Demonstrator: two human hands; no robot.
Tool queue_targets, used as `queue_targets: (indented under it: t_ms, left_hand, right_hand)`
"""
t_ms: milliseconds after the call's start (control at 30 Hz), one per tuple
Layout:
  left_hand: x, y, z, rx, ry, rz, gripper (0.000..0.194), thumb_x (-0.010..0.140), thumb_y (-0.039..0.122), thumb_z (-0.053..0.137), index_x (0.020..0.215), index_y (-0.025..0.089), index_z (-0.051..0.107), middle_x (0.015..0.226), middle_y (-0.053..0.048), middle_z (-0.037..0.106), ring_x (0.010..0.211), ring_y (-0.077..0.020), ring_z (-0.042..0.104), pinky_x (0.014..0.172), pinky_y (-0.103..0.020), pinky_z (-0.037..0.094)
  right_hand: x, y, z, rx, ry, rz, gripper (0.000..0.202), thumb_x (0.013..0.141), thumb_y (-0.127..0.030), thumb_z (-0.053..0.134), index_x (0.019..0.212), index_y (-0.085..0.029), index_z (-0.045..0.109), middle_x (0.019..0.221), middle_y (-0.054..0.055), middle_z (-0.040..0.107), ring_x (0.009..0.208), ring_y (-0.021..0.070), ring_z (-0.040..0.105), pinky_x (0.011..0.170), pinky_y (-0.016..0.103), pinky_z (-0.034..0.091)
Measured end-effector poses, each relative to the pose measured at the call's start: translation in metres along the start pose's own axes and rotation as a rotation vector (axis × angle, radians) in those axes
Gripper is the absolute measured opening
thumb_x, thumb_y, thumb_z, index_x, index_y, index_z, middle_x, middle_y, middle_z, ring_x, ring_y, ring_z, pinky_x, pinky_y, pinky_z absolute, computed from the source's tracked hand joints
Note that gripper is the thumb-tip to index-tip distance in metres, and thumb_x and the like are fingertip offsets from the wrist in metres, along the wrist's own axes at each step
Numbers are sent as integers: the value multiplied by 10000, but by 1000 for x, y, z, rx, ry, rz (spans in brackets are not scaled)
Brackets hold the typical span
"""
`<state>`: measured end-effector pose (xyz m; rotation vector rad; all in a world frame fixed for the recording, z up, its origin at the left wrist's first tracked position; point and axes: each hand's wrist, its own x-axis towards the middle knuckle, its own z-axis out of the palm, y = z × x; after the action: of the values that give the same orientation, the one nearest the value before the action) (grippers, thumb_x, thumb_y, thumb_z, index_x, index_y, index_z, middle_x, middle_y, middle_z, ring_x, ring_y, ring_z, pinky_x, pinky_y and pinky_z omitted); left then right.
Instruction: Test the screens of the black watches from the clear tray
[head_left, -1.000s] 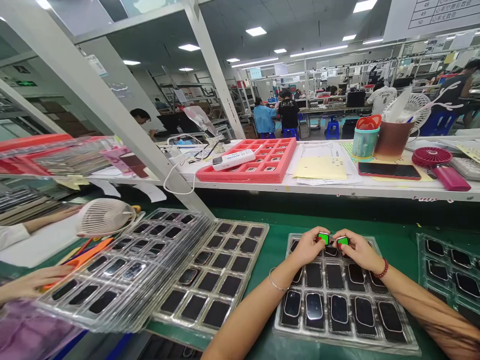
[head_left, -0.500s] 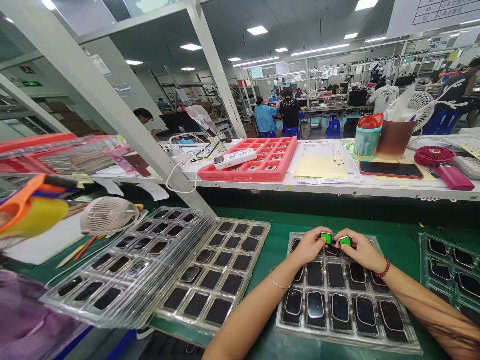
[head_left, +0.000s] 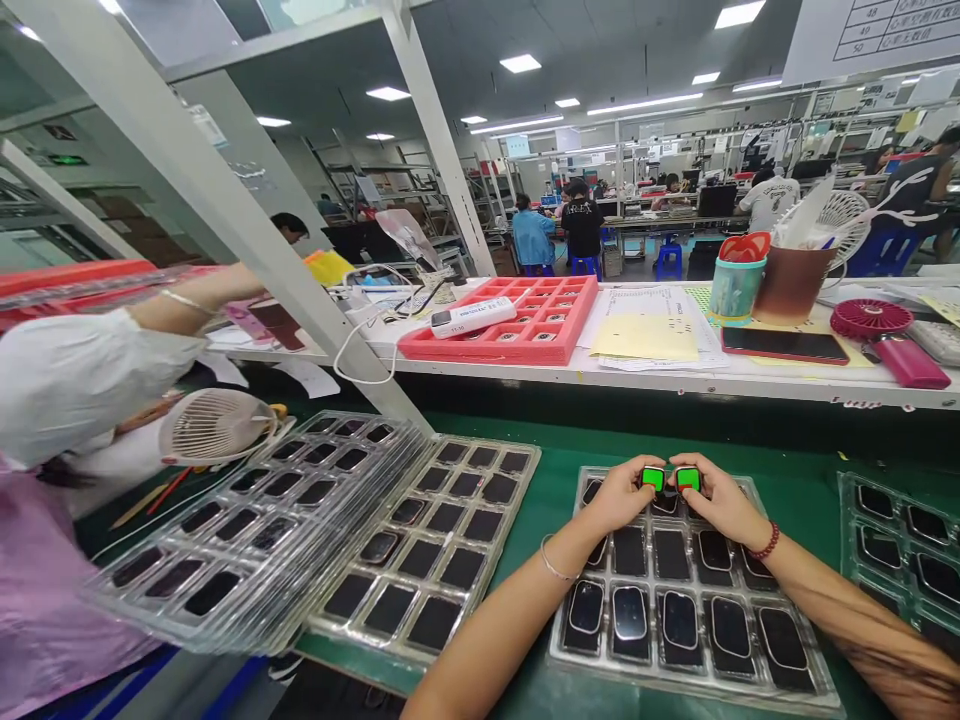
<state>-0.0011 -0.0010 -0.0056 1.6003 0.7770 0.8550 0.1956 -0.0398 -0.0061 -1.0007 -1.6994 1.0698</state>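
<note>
Side by side above the far part of a clear plastic tray (head_left: 651, 566), my two hands each hold a small watch with its screen lit green. My left hand (head_left: 624, 497) is closed on the left smartwatch (head_left: 652, 479), the thumb at the screen's lower edge. The right smartwatch (head_left: 688, 480) sits between the thumb and fingers of my right hand (head_left: 721, 503), its screen also partly red at the bottom. Rows of dark-screened watches (head_left: 680, 620) lie in the tray's pockets beneath. My hands and forearms cover some of the pockets.
Left of my arms lie a tray of dark pockets (head_left: 448, 518) and a tall stack of filled trays (head_left: 289, 487). Another tray (head_left: 900, 578) is at right. A shelf (head_left: 645, 378) with a red foam box (head_left: 487, 352) runs behind. At far left a co-worker's arm (head_left: 191, 298) reaches across.
Both watch screens have turned to face me more squarely, and red now shows on the right one. At left, the co-worker's arm has reached toward the shelf with a yellow item.
</note>
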Motion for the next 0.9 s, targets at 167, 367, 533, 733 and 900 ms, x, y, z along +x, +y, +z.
queue_targets:
  t_ms: [167, 367, 533, 733, 900]
  left_hand:
    - [-1, 0, -1, 34, 6, 3, 422, 717, 55, 535, 1122, 167, 583, 941, -42, 612, 747, -122, 542, 653, -215, 414]
    - [-1, 3, -2, 57, 10, 7, 400, 725, 65, 534, 1108, 164, 595, 898, -37, 607, 681, -104, 505, 610, -203, 393]
    - [-1, -1, -2, 23, 3, 17, 410, 738, 85, 543, 1138, 168, 585, 1006, -64, 618, 811, -148, 564, 716, -245, 455]
    - [0, -3, -2, 6, 3, 8, 427, 748, 91, 543, 1166, 171, 580, 1046, -77, 628, 826, -156, 584, 737, -258, 478]
    - [-1, -1, -1, 9, 17, -3, 442, 715, 75, 554, 1146, 163, 592, 1006, -67, 631, 777, -138, 564, 673, -226, 456]
  right_hand:
    - [1, 3, -1, -41, -11, -7, 394, 841, -174, 494, 1231, -209, 448, 1082, 66, 583, 1000, 194, 580, 861, 318, 480]
    - [0, -3, -1, -33, -12, 6, 397, 828, -169, 482, 1222, -202, 449, 1122, 82, 578, 993, 194, 587, 883, 334, 480]
    - [0, -6, 1, 14, -3, 14, 408, 810, -152, 472, 1215, -201, 455, 1071, 73, 602, 1031, 204, 584, 914, 352, 476]
    - [0, -10, 1, 11, -10, 12, 434, 773, -118, 478, 1200, -199, 466, 1117, 81, 594, 1047, 206, 577, 925, 358, 469]
    - [-1, -11, 0, 1, -20, 5, 436, 776, -114, 482, 1203, -201, 477, 1152, 82, 584, 1043, 209, 581, 908, 352, 479]
